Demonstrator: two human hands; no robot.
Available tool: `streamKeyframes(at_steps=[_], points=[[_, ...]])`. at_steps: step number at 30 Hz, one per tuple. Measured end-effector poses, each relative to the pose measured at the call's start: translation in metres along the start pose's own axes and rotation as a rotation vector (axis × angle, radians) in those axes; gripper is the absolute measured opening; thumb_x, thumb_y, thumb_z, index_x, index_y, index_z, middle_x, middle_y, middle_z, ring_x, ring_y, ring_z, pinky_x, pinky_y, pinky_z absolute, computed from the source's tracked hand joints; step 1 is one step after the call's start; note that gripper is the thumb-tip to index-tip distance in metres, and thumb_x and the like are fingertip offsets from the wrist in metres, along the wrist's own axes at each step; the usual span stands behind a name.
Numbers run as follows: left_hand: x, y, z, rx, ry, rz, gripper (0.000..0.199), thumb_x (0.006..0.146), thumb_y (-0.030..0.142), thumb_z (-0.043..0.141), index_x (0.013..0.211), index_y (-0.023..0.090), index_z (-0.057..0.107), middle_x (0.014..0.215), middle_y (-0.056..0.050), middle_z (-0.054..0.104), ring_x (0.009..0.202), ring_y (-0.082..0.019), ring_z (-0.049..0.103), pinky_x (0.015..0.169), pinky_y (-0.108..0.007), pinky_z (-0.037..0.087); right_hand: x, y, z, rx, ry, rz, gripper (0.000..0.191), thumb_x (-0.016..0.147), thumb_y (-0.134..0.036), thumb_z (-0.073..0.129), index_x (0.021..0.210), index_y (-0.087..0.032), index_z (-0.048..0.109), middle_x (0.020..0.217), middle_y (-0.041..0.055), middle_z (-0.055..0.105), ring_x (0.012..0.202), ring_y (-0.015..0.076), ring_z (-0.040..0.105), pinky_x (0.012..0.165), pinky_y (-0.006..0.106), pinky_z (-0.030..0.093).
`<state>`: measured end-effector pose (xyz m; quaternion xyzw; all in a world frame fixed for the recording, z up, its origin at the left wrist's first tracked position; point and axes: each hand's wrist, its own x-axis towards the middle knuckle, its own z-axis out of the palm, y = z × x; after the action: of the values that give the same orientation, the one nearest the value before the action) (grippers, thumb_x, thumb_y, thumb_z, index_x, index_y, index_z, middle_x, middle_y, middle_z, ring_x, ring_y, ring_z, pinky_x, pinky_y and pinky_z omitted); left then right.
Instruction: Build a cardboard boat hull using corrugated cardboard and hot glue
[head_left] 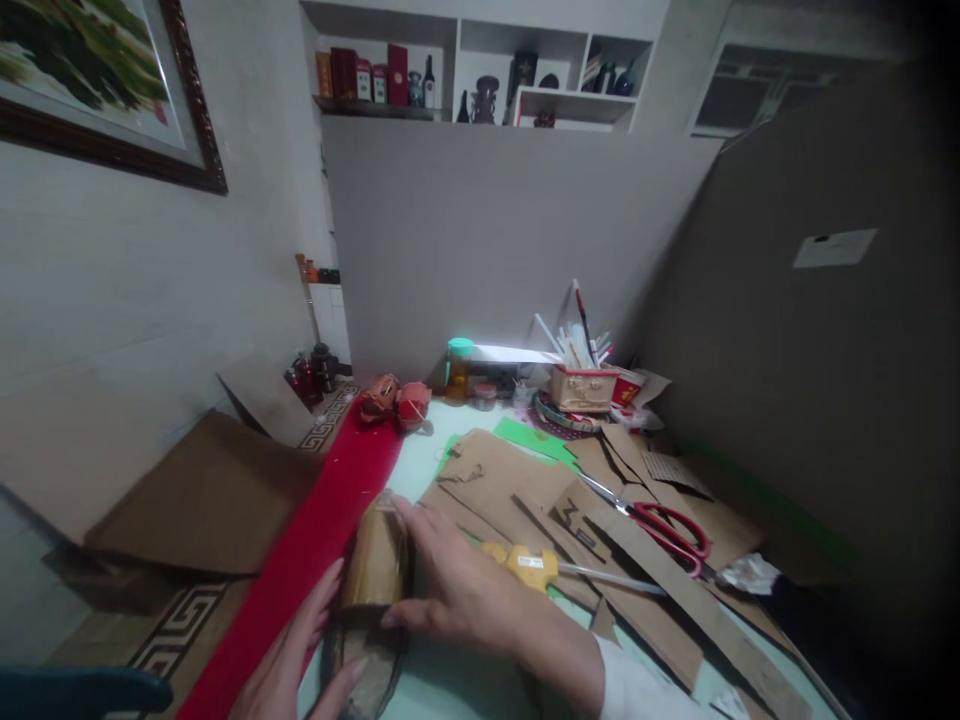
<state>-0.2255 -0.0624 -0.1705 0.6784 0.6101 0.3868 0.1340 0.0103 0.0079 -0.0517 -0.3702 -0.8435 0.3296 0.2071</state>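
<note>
A curved brown cardboard piece point(375, 560), with a glossy tape-like surface, lies lengthwise near the front edge of the pale green table. My right hand point(465, 585) rests on its right side, fingers at the far end and thumb across the near part. At its left and near end is my left hand point(300, 660), with the thumb apart from the fingers and partly cut off by the frame. A red cloth strip point(300, 530) runs along the left. Just beyond my right hand sits a yellow glue gun point(525, 565).
Red-handled scissors point(667, 530) and cardboard scraps point(637, 600) cover the right side. A green-capped bottle point(459, 370), a pen box point(585, 388) and two reddish balls point(395, 400) stand at the back. A cardboard sheet point(206, 495) is at left.
</note>
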Motion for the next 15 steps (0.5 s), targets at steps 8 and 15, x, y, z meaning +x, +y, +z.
streamKeyframes(at_steps=[8,15], points=[[0.001,0.04,-0.01,-0.102,-0.12,-0.219,0.066,0.093,0.044,0.055,0.153,0.021,0.037,0.15,-0.017,0.06,0.126,-0.03,0.067,0.105,-0.05,0.055,-0.003,0.009,0.0,0.039,0.009,-0.04,0.103,0.079,-0.027,0.086,0.161,-0.019,0.024,0.155,0.0197,0.046,0.142,0.0319,0.045,0.119,0.049,0.037],[0.005,0.052,-0.009,-0.181,-0.132,-0.291,0.073,0.089,0.043,0.054,0.154,0.017,0.035,0.151,-0.02,0.056,0.127,-0.032,0.064,0.11,-0.056,0.047,-0.004,0.013,-0.006,0.04,0.06,-0.07,0.091,0.081,-0.034,0.085,0.156,-0.018,0.035,0.149,0.0168,0.053,0.135,0.0294,0.052,0.112,0.046,0.046]])
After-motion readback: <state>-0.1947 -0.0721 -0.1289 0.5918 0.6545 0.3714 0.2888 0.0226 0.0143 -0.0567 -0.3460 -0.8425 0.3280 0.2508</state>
